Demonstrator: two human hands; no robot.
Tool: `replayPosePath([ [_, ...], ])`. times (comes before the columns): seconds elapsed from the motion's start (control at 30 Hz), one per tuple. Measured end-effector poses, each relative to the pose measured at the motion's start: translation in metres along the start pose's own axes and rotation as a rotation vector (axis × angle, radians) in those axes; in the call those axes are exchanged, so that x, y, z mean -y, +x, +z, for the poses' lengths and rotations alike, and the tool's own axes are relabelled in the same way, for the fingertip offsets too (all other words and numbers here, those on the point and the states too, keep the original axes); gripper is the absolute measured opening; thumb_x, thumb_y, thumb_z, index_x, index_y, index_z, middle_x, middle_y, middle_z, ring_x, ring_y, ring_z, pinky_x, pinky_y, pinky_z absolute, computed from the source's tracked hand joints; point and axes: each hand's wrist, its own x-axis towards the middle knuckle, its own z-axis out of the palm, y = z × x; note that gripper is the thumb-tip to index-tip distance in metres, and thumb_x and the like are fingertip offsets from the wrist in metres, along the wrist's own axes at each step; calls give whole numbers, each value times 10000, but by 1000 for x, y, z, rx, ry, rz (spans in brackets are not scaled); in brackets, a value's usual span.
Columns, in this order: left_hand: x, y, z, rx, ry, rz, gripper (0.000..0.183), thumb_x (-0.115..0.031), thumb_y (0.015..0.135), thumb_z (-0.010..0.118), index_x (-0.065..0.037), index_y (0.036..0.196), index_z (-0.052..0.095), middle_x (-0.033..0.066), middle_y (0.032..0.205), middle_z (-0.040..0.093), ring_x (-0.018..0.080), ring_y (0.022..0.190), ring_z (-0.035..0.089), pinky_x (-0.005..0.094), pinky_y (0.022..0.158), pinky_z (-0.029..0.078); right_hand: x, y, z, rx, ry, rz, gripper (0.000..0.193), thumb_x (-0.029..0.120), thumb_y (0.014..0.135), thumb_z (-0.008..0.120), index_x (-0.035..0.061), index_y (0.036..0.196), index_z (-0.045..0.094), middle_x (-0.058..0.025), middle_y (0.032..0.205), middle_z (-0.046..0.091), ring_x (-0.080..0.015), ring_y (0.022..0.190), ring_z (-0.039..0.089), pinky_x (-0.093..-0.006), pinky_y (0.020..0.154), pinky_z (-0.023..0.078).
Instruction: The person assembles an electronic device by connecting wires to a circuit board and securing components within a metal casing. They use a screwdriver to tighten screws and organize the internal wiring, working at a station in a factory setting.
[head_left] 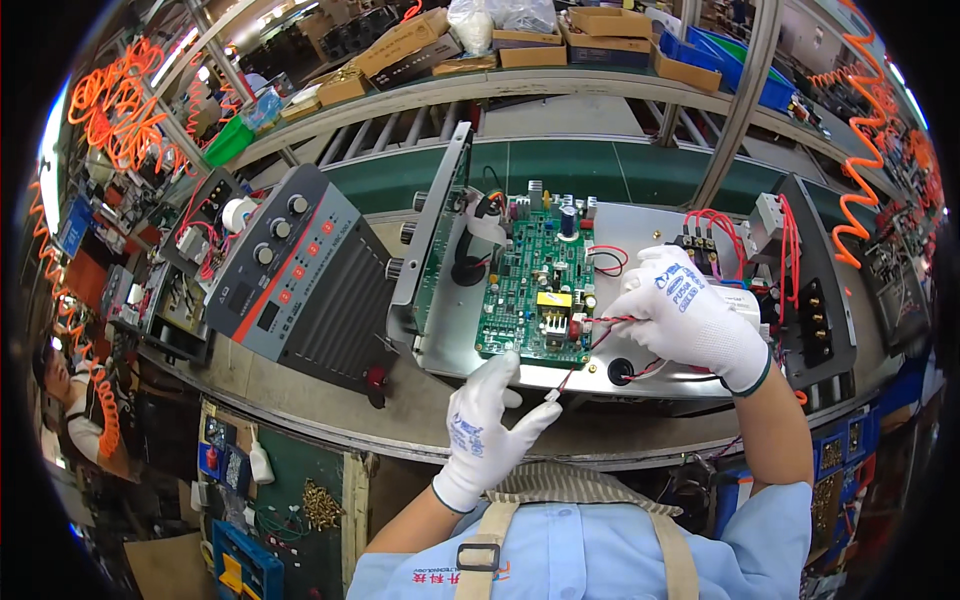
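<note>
A green circuit board (pixel 530 290) crowded with components lies on the metal base plate (pixel 450 340) of an opened machine. My right hand (pixel 690 310), in a white glove, is closed over the board's right side, pinching a twisted red-and-black wire (pixel 600 320) that runs to the board's lower right. My left hand (pixel 485 425), gloved too, is at the board's near edge with thumb and fingers spread. Beside its thumb tip hangs a small white connector (pixel 553 396) on a thin dark-red wire; whether the thumb touches it I cannot tell. The front panel (pixel 430 240) with knobs stands left of the board.
A grey machine with a knobbed panel (pixel 285 265) stands to the left. Red wires (pixel 715 230) and a black end panel (pixel 815 280) are at right. Beyond lies a green conveyor (pixel 560 165), below a shelf of cardboard boxes (pixel 605 50). Orange coiled hoses (pixel 860 130) hang at both sides.
</note>
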Motion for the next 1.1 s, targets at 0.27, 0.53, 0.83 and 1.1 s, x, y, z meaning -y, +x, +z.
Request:
replayPosePath([
  [0.27, -3, -14, -8, 12, -177, -9, 216, 35, 807, 684, -15, 1017, 694, 124, 1008, 686, 251, 866, 672, 334, 715, 539, 37, 8, 1, -499, 132, -80, 170, 200, 840, 661, 64, 934, 702, -114, 871, 668, -326, 880, 613, -438, 919, 434],
  [0.53, -9, -27, -81, 103, -1157, -500, 216, -9, 914, 620, 27, 1125, 642, 91, 1061, 652, 131, 863, 645, 272, 791, 512, 119, 14, 38, -404, 300, -477, 176, 153, 940, 604, 74, 1079, 677, -60, 762, 583, -215, 681, 575, -393, 799, 514],
  [0.83, 69, -128, -238, -148, -752, -475, 315, -142, 935, 590, 38, 1192, 576, 107, 1031, 682, 137, 926, 659, 304, 832, 531, 116, 14, 55, -370, 226, -238, 194, 66, 764, 764, 105, 949, 719, -95, 742, 606, -286, 700, 569, -402, 671, 453],
  [1.1, -27, -106, -231, -82, -114, -788, 202, -86, 925, 602, 42, 1065, 671, 85, 1005, 682, 38, 650, 580, 233, 718, 496, 102, 19, 75, -476, 201, -109, 159, 90, 713, 706, 92, 871, 696, -45, 582, 509, -233, 582, 503, -391, 595, 368],
])
